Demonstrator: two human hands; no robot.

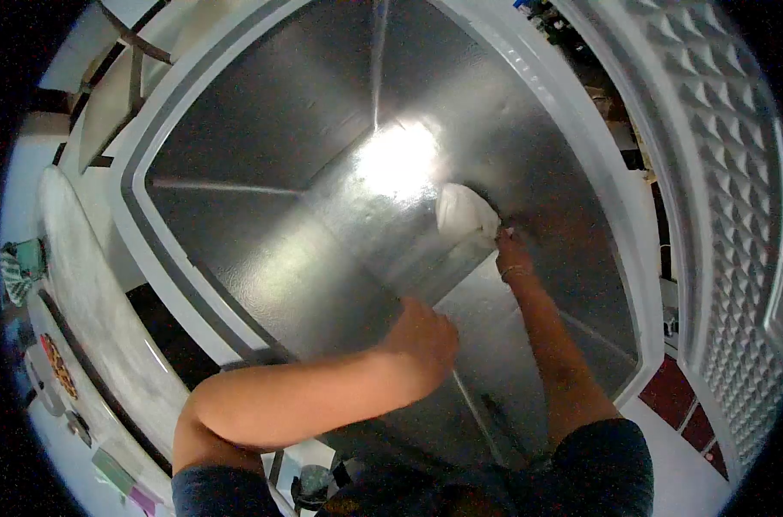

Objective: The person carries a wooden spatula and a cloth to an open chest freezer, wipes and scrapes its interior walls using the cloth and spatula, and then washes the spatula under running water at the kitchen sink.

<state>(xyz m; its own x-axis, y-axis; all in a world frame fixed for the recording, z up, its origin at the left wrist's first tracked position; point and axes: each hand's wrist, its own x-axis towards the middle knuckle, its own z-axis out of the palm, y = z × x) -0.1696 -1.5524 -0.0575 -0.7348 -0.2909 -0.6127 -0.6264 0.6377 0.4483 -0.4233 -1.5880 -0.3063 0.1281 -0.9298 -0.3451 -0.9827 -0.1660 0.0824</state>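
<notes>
Deep inside a metal-lined chest (262, 146), which looks like a freezer, my right hand (515, 256) is closed at the edge of a white, crumpled cloth (465, 211). The cloth lies bunched against the shiny lining, just beyond my fingers. Nearer to me and to the left, my left hand (422, 345) is curled into a fist over the inside of the chest. Its fingertips and palm are turned away, so anything in it is hidden. A raised step (447, 271) in the lining runs between the two hands.
A pale rim (163, 284) surrounds the chest. On the right stands a panel with a raised diamond pattern (719, 215). At the left are a long whitish surface (107, 293), a green cloth (23, 267) and wooden furniture (111, 112). Dark red tiles (671, 396) show at lower right.
</notes>
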